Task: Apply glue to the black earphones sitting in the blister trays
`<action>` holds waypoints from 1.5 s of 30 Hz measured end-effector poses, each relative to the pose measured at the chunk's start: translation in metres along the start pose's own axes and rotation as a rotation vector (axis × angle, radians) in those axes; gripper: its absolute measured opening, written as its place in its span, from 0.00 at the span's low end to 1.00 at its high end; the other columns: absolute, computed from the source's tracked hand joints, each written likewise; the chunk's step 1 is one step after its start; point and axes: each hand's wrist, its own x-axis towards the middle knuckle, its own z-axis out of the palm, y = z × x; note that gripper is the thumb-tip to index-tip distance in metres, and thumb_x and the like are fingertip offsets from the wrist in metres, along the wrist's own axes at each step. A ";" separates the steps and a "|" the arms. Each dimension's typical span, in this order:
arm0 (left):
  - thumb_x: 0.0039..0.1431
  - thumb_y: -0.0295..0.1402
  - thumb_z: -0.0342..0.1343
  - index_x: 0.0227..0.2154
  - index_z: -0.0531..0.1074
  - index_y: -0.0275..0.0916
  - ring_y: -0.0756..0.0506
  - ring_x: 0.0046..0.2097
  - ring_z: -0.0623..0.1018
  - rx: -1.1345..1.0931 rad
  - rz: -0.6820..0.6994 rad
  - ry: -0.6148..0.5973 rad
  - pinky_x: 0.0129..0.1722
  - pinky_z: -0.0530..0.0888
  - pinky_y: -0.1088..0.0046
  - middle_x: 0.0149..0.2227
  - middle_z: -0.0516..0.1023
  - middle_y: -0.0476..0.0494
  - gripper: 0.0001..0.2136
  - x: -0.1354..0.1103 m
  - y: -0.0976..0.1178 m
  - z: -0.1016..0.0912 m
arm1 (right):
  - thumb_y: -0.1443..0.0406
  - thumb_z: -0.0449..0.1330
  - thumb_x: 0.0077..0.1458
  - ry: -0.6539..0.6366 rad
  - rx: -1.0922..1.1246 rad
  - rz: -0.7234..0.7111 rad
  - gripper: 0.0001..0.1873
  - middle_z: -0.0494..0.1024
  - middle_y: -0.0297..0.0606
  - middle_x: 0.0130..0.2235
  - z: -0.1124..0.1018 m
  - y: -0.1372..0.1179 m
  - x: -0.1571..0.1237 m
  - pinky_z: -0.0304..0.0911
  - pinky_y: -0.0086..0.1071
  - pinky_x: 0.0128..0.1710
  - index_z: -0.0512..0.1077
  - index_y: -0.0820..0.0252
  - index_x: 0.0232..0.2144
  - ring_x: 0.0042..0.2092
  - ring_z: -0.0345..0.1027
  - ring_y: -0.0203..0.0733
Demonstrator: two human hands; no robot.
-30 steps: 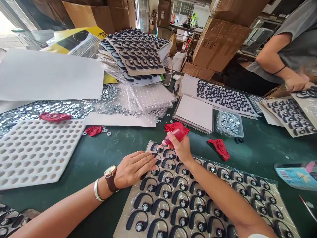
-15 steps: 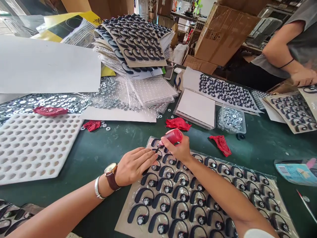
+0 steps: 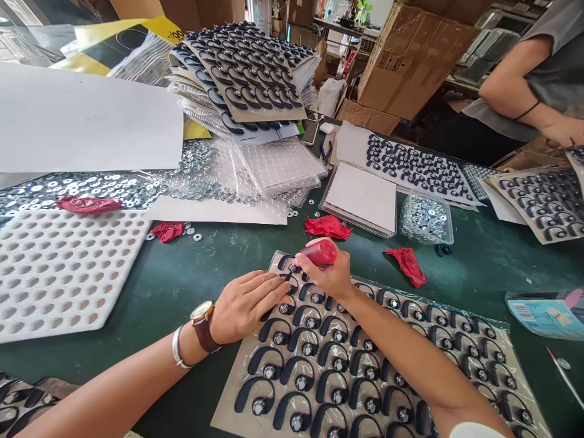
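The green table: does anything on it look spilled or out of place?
Yes. Loose metal washers lie scattered at left, though others sit gathered in a clear box. Crumpled red scraps lie in several spots, and the tall stack of sheets sits unevenly, its top askew. Whether any of this is accidental, I can't tell.

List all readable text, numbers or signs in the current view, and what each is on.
"00": yellow-and-black sheet; the neighbouring characters are unclear.
Brown carton: printed marks, too blurred to read.
Blue packet: barcode, no digits readable.
White sheet under the stack: lettering too small.
Wristwatch: dial too small to read.
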 end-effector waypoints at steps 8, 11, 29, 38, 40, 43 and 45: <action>0.64 0.28 0.52 0.48 0.70 0.34 0.45 0.43 0.81 0.003 -0.026 0.011 0.43 0.79 0.68 0.41 0.81 0.40 0.11 0.000 -0.001 -0.001 | 0.56 0.64 0.52 0.062 -0.098 -0.152 0.12 0.79 0.36 0.30 0.000 0.000 0.001 0.69 0.31 0.33 0.71 0.56 0.35 0.28 0.73 0.39; 0.64 0.27 0.52 0.47 0.70 0.33 0.44 0.43 0.81 -0.009 -0.028 0.019 0.42 0.79 0.67 0.41 0.81 0.39 0.11 -0.001 -0.001 0.000 | 0.56 0.65 0.51 0.064 -0.102 -0.190 0.13 0.79 0.36 0.31 0.001 0.000 0.000 0.69 0.31 0.34 0.70 0.55 0.35 0.29 0.73 0.39; 0.64 0.27 0.53 0.47 0.71 0.33 0.44 0.43 0.80 -0.020 -0.046 0.028 0.43 0.78 0.66 0.41 0.81 0.40 0.10 -0.002 0.000 0.002 | 0.57 0.66 0.50 0.019 -0.088 -0.292 0.13 0.78 0.34 0.30 0.001 0.001 -0.003 0.69 0.30 0.31 0.71 0.54 0.36 0.26 0.72 0.37; 0.65 0.28 0.53 0.47 0.71 0.34 0.45 0.43 0.80 -0.034 -0.053 0.037 0.43 0.78 0.67 0.41 0.81 0.41 0.10 -0.003 0.000 0.001 | 0.57 0.65 0.51 0.071 -0.131 -0.273 0.12 0.80 0.36 0.31 0.000 0.002 0.000 0.69 0.30 0.33 0.70 0.56 0.36 0.29 0.73 0.38; 0.64 0.28 0.53 0.47 0.71 0.33 0.45 0.43 0.80 -0.040 -0.056 0.029 0.44 0.78 0.66 0.42 0.81 0.40 0.10 -0.005 0.000 0.002 | 0.57 0.64 0.52 0.075 -0.152 -0.257 0.12 0.79 0.36 0.31 -0.002 0.001 0.001 0.69 0.30 0.33 0.70 0.56 0.35 0.28 0.73 0.38; 0.64 0.27 0.53 0.48 0.71 0.33 0.44 0.44 0.80 -0.042 -0.058 0.021 0.45 0.77 0.66 0.42 0.81 0.40 0.10 -0.006 -0.001 0.003 | 0.56 0.63 0.53 0.079 -0.174 -0.263 0.12 0.79 0.35 0.29 -0.003 -0.001 0.001 0.68 0.29 0.31 0.69 0.56 0.34 0.26 0.72 0.37; 0.64 0.27 0.53 0.48 0.71 0.33 0.44 0.44 0.80 -0.042 -0.060 0.019 0.45 0.77 0.66 0.42 0.81 0.40 0.11 -0.007 -0.002 0.003 | 0.57 0.64 0.53 0.090 -0.173 -0.301 0.12 0.78 0.34 0.28 -0.003 -0.002 0.001 0.68 0.29 0.30 0.69 0.57 0.34 0.25 0.71 0.36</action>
